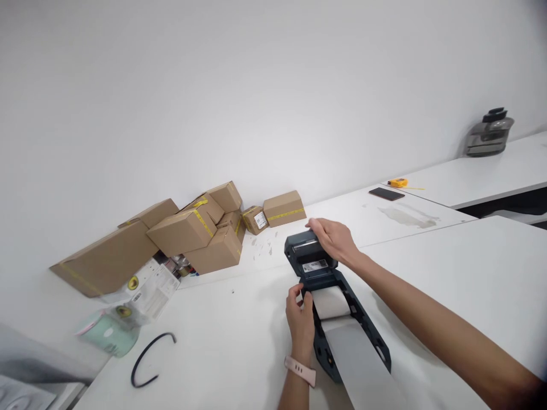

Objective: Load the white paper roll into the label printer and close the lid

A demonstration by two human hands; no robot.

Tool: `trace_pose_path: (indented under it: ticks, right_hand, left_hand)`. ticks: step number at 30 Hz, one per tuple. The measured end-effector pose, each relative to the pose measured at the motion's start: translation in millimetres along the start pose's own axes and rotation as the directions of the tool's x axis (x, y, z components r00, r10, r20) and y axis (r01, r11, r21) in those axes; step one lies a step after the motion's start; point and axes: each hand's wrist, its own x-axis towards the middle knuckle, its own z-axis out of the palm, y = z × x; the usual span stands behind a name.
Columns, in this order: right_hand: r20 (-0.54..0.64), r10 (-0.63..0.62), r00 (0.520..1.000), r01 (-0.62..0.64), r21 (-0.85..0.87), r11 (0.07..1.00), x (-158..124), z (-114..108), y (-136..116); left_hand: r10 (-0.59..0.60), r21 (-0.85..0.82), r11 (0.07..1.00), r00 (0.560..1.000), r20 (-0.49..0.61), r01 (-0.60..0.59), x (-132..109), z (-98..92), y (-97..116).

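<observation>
A dark label printer (365, 327) lies on the white table with its lid (297, 242) raised and tilted back. Inside sits a white paper roll (331, 302). A wide paper strip (361, 361) runs from the printer toward me and leaves the view at the bottom. My right hand (333, 238) is closed over the far right edge of the lid. With bent fingers, my left hand (299, 319) grips the printer's left side near the hinge; some fingertips are hidden. A light pink band is around my left wrist.
Cardboard boxes (182, 230) are stacked against the wall at the left. In front of them are a mint-green container (113, 336) and a curved black strip (139, 361). A phone (387, 194), a yellow tape measure (398, 183) and a dark translucent jug (489, 136) stand or lie at the right.
</observation>
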Motion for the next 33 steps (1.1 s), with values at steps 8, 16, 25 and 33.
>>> trace_pose_path:
  ticks: [8,16,25,33]
  right_hand:
    - [0.097,0.176,0.98,-0.179,0.027,0.983,70.6,14.8,18.2]
    - [-0.236,-0.055,0.97,0.085,0.115,0.99,0.9,-10.8,10.5]
    - [0.701,-0.172,0.692,0.304,-0.066,0.951,-73.1,38.2,66.2]
    - [0.833,-0.123,0.539,0.382,-0.112,0.917,-51.3,66.8,65.8]
  left_hand:
    - [0.039,0.067,0.997,0.999,-0.028,-0.037,2.0,6.8,-12.0]
    - [0.068,0.065,0.996,0.997,-0.022,-0.066,0.7,6.1,-13.0]
    - [0.124,0.147,0.982,0.991,-0.041,-0.117,4.5,0.5,1.3]
    - [0.053,0.088,0.994,0.996,0.069,-0.058,10.7,-7.2,-4.9]
